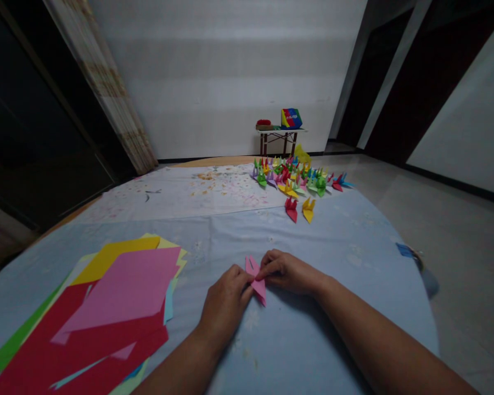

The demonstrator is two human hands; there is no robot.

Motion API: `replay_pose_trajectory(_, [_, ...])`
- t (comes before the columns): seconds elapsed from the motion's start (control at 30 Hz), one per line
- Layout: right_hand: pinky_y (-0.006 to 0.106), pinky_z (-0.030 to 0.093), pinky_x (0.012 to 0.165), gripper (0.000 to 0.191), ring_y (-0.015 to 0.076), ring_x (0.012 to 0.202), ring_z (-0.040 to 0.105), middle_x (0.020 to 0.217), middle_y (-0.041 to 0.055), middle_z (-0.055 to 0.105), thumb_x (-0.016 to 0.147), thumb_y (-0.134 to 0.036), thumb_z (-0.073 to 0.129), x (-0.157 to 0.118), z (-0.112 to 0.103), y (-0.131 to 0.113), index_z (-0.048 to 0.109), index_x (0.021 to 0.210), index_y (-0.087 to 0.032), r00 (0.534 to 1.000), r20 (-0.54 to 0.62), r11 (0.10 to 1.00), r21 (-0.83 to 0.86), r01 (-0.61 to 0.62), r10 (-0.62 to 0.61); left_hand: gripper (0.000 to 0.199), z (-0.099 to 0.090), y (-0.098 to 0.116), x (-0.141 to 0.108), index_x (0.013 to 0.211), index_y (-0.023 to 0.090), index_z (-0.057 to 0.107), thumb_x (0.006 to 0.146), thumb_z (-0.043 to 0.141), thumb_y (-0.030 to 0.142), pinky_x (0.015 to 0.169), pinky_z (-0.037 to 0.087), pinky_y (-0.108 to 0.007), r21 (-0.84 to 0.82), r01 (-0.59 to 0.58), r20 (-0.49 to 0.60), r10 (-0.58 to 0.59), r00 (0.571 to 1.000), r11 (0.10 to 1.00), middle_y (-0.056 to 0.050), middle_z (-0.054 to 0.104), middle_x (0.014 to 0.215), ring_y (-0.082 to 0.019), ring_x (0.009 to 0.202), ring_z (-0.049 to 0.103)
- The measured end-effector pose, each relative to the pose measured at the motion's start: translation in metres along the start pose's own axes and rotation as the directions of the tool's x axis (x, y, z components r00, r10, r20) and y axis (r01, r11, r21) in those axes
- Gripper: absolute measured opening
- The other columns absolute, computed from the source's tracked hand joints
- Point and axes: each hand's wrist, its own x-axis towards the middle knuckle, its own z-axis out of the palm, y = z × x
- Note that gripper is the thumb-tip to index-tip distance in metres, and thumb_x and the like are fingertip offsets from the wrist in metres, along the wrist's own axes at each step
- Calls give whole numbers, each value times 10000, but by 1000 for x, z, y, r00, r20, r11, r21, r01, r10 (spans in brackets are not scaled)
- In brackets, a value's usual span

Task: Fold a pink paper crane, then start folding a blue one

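Note:
A small folded pink origami paper [260,291] lies between my hands near the front middle of the table, its two narrow points facing away from me and a broader point toward me. My left hand [229,293] pinches its left edge with thumb and forefinger. From the other side, my right hand [283,270] grips the right edge at about mid-length. Both hands rest low over the cloth. Beyond them stand a red folded paper crane [291,209] and a yellow folded paper crane [308,210], touched by neither hand.
At left lies a stack of coloured sheets, a pink sheet [132,285] on top of red paper [33,351]. Many-coloured paper cranes [288,175] crowd the table's far right. A pale blue cloth [333,329] covers the round table. Behind it, a small stand [278,131] carries a colourful box [291,118].

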Motion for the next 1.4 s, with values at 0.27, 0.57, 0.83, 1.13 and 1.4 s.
replay_pose_trajectory(0.27, [238, 434, 749, 210, 128, 817, 533, 889, 42, 572, 779, -207, 601, 0, -4, -1, 681, 967, -255, 999, 40, 1000, -17, -6, 6, 186, -5, 4, -1, 928, 257, 632, 810, 491, 230, 699, 395, -213, 56, -25, 50, 22, 998, 998, -5, 555, 914, -141, 851, 545])
replay_pose_trajectory(0.57, [251, 431, 775, 271, 137, 843, 527, 919, 46, 570, 754, -144, 583, -1, -6, -7, 675, 988, -247, 998, 65, 999, -33, -6, 8, 252, -5, 10, -7, 958, 224, 605, 779, 441, 156, 738, 413, -254, 172, -75, 72, 63, 995, 982, -45, 535, 959, -176, 903, 523])
replay_pose_trajectory(0.83, [281, 409, 818, 193, 160, 883, 513, 910, 54, 569, 778, -266, 578, -4, -6, -14, 695, 926, -224, 999, 40, 995, -92, -29, 33, 247, -1, 15, -12, 963, 241, 613, 845, 401, 282, 738, 421, -278, 197, -64, 45, 56, 997, 978, -51, 521, 957, -194, 930, 509])
replay_pose_trajectory(1.13, [250, 426, 738, 211, 138, 792, 542, 835, 46, 582, 740, -257, 639, 0, 2, -10, 669, 935, -180, 993, -68, 994, -49, -102, 99, 255, 0, 10, -7, 1027, 215, 597, 841, 436, 286, 814, 416, -310, 70, -95, -47, 99, 994, 993, -62, 552, 957, -195, 925, 511])
replay_pose_trajectory(1.4, [216, 427, 664, 159, 115, 708, 547, 782, 23, 589, 732, -276, 647, 1, 4, -5, 688, 862, -193, 977, -81, 980, 13, -198, 198, 273, 1, -3, 2, 1028, 215, 620, 853, 414, 246, 828, 427, -317, -106, -112, -49, 108, 993, 988, -60, 568, 930, -182, 913, 525])
